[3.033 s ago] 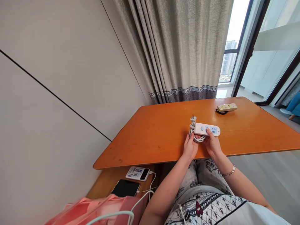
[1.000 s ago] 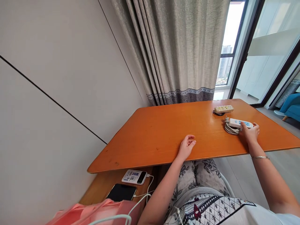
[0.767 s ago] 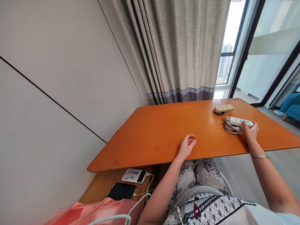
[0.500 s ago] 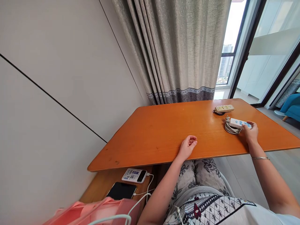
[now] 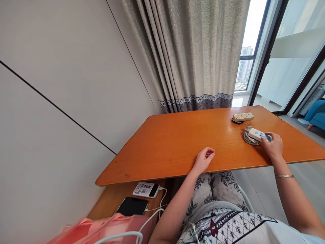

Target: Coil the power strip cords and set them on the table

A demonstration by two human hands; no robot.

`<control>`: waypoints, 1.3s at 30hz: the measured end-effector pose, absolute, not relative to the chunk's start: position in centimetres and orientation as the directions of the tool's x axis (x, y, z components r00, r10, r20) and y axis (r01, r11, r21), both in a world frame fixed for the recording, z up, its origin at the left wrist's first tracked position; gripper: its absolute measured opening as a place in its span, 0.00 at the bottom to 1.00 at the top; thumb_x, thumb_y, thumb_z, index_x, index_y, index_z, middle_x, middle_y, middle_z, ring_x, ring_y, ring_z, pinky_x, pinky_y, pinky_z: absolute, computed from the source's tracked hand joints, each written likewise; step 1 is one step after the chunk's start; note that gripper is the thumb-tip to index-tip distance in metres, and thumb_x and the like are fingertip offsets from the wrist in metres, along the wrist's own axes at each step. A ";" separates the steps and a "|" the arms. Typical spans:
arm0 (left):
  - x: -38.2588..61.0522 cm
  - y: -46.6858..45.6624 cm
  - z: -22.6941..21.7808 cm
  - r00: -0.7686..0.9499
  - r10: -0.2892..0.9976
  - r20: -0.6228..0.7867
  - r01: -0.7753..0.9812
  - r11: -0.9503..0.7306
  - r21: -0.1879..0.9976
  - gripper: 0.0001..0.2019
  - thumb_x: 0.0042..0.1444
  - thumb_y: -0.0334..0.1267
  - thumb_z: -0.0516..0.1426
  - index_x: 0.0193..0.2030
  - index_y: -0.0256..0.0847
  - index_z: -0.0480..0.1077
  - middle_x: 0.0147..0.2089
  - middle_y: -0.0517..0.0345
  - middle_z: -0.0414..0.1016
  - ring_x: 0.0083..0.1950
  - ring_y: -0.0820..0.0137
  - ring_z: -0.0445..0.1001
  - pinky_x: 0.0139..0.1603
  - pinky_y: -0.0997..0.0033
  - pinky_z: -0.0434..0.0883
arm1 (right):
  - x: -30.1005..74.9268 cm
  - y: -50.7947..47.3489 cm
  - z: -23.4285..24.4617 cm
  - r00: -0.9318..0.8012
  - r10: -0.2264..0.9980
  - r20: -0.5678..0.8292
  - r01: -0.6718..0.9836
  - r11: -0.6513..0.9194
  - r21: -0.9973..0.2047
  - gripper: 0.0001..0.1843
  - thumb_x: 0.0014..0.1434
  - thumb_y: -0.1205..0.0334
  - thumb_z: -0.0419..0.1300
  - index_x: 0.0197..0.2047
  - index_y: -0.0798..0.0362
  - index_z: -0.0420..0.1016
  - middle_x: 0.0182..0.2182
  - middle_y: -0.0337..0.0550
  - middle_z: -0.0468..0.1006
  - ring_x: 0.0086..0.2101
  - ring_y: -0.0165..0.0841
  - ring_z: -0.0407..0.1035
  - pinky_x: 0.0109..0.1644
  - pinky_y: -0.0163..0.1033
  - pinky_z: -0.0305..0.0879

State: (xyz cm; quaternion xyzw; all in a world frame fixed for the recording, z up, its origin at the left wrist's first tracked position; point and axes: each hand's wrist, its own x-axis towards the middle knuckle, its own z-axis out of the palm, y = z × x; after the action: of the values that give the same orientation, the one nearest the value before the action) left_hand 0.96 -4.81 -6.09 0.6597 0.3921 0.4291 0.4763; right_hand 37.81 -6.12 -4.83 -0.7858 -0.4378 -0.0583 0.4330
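A white power strip (image 5: 257,134) with blue sockets lies on the orange wooden table (image 5: 177,142) at the right, its white cord (image 5: 249,139) coiled at its left end. My right hand (image 5: 273,146) rests on the strip's near end, fingers curled over it. My left hand (image 5: 203,160) lies palm up at the table's front edge, fingers loosely bent and holding nothing. A second, cream power strip (image 5: 243,117) sits farther back, just behind the white one.
A grey curtain (image 5: 193,54) hangs behind the table, with a glass door (image 5: 286,57) to the right. On a lower wooden shelf at the left lie a phone (image 5: 133,206) and a power bank (image 5: 146,189) with white cables. Pink cloth (image 5: 106,230) sits nearest me.
Three seconds ago both hands held the white strip at the table's front middle. My right hand has since carried it to the right beside the cream strip. My left hand let go and stays at the front edge.
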 end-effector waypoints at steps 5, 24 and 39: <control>1.0 -4.8 -6.1 0.331 0.923 0.196 0.105 -0.243 0.964 0.12 0.54 0.47 0.60 0.39 0.41 0.72 0.39 0.54 0.77 0.41 0.68 0.74 0.45 0.68 0.71 | 37.7 -6.3 -5.2 0.605 0.637 0.478 0.751 -0.257 -0.608 0.22 0.54 0.47 0.57 0.44 0.52 0.79 0.44 0.53 0.75 0.46 0.48 0.66 0.48 0.50 0.63; 1.1 -5.1 -5.9 0.337 0.919 0.205 0.162 -0.271 0.949 0.10 0.56 0.45 0.59 0.38 0.41 0.72 0.39 0.55 0.78 0.40 0.68 0.75 0.43 0.69 0.72 | 35.8 -5.6 -4.1 0.341 0.653 0.676 0.939 -0.211 -0.270 0.26 0.62 0.46 0.52 0.52 0.56 0.76 0.52 0.57 0.75 0.51 0.49 0.66 0.55 0.53 0.55; 1.1 -5.3 -5.6 0.349 0.914 0.209 0.189 -0.287 0.939 0.10 0.57 0.45 0.58 0.38 0.41 0.72 0.39 0.54 0.77 0.40 0.68 0.74 0.42 0.68 0.72 | 27.2 -6.8 -4.9 0.047 0.730 0.682 0.893 0.276 -0.356 0.17 0.65 0.53 0.53 0.48 0.50 0.77 0.46 0.52 0.77 0.48 0.44 0.70 0.55 0.50 0.64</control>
State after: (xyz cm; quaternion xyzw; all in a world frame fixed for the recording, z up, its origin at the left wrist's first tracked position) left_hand 1.08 -5.33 -5.58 0.6908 0.3991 0.4076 0.4442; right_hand 27.24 -6.75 -4.91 -0.5937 -0.6832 -0.0986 0.4136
